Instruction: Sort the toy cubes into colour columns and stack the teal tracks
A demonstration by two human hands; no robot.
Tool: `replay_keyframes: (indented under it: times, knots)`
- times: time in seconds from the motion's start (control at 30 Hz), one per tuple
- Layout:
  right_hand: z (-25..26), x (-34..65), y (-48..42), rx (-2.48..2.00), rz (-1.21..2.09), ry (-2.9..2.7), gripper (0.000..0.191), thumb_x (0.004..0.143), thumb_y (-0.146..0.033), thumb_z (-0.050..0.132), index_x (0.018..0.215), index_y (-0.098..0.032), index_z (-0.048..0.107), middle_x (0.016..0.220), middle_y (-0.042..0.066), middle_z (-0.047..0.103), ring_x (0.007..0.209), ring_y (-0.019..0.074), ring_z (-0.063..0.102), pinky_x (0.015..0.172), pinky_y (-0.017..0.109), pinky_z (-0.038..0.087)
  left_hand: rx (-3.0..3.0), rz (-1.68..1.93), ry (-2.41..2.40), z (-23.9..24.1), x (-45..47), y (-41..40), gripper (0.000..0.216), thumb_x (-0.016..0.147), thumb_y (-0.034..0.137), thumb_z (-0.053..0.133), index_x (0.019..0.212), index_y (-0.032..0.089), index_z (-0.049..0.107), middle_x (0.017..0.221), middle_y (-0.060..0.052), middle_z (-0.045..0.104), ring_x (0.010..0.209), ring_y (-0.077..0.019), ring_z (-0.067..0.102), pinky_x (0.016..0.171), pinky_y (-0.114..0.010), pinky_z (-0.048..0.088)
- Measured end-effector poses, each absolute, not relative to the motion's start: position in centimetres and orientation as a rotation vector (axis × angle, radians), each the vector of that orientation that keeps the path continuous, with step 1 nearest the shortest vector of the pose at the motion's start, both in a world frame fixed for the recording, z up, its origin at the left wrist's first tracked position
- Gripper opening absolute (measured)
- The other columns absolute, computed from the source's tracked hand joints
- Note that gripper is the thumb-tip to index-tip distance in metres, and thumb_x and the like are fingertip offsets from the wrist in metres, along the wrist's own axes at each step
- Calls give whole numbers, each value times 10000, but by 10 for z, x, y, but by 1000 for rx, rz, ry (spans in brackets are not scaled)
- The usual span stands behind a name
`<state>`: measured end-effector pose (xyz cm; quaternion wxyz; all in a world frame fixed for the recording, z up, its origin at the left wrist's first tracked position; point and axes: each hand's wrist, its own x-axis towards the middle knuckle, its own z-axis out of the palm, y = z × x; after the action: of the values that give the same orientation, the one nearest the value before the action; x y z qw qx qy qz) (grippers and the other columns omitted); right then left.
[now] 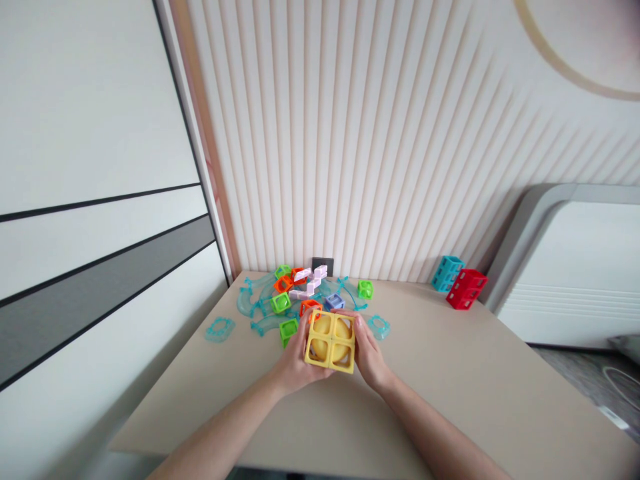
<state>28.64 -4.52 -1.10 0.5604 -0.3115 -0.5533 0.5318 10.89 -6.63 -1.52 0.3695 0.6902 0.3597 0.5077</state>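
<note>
Between my two hands is a yellow block (331, 340) made of joined open-sided cubes, with rounded yellow shapes inside. My left hand (295, 363) wraps its left side and underside. My right hand (369, 353) is closed against its right side, fingers partly hidden behind it. Just beyond my left hand lie a green cube (289, 331) and an orange cube (310, 307). A blue-violet cube (334, 302) sits behind the yellow block. To the right of my right hand lies a clear teal piece (379, 327).
Clear teal curved tracks (270, 322), lilac zigzag pieces (314, 283) and several green and orange cubes spread across the back left of the table (450, 387). A blue block stack (447, 273) and a red block stack (466, 289) stand at the back right. A ribbed wall (320, 133) rises behind.
</note>
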Motion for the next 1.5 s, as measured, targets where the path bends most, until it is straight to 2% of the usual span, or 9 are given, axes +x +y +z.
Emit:
replay_keyframes:
  times: [0.1,0.23,0.4,0.83,1.07,1.2,1.33,1.4,1.5]
  knots:
    - [-15,286,-46,-730,1292,-1303,461,997,-594,381,1232,-268,607,1283,66,656,1162,277,625,969,432,534,1811,1346,938,-19,110,-64,1128,682,365,819,1550,147,133,1445,-197,504,1337,-359,512,1118,-495,450]
    - [-16,282,-52,-750,1266,-1311,549,1002,-604,346,1467,-316,390,1479,62,501,1333,259,512,1107,451,433,1810,1370,909,-29,109,-59,1139,695,359,815,1559,211,88,1481,-191,457,1337,-351,511,1108,-527,449]
    - [-10,278,-58,-777,1283,-1383,714,967,-581,486,1563,-352,167,1564,61,375,1401,254,429,1150,456,379,1745,1359,916,-34,109,-57,1184,697,413,846,1560,259,51,1487,-183,450,1328,-358,518,1063,-523,488]
    - [-16,280,-56,-759,1192,-1504,532,994,-522,483,1440,-306,291,1428,79,480,1248,220,535,1066,359,466,1698,1377,834,-47,114,-52,1124,705,405,848,1537,285,103,1517,-189,403,1338,-375,505,1051,-545,494]
    - [-15,277,-54,-854,1034,-1515,624,987,-518,493,1519,-283,265,1509,104,420,1378,260,435,1147,448,380,1794,1423,958,-45,110,-51,1086,727,421,823,1529,248,111,1500,-203,431,1333,-357,519,1059,-521,490]
    - [-20,274,-57,-905,800,-1528,627,981,-457,524,1529,-291,269,1507,120,435,1331,290,494,1118,507,415,1998,1561,1181,-50,103,-48,957,789,326,769,1518,220,158,1441,-215,500,1339,-359,514,1062,-520,480]
    - [-27,273,-62,-936,589,-1678,817,928,-421,627,1583,-278,160,1594,127,330,1452,341,342,1176,560,313,2210,1564,1277,-58,95,-46,915,815,197,724,1527,257,153,1402,-197,529,1288,-343,564,997,-508,527]
    - [-28,273,-63,-924,611,-1722,948,893,-433,675,1601,-262,68,1625,124,275,1498,347,244,1196,566,269,2318,1528,1256,-61,93,-46,875,832,144,678,1533,284,175,1415,-183,514,1284,-339,567,983,-510,535]
    - [-23,277,-61,-925,686,-1732,1019,862,-467,705,1605,-256,41,1627,120,276,1504,345,229,1196,555,269,2414,1375,1252,-63,93,-47,836,845,68,598,1545,305,207,1447,-174,492,1277,-334,576,968,-495,546]
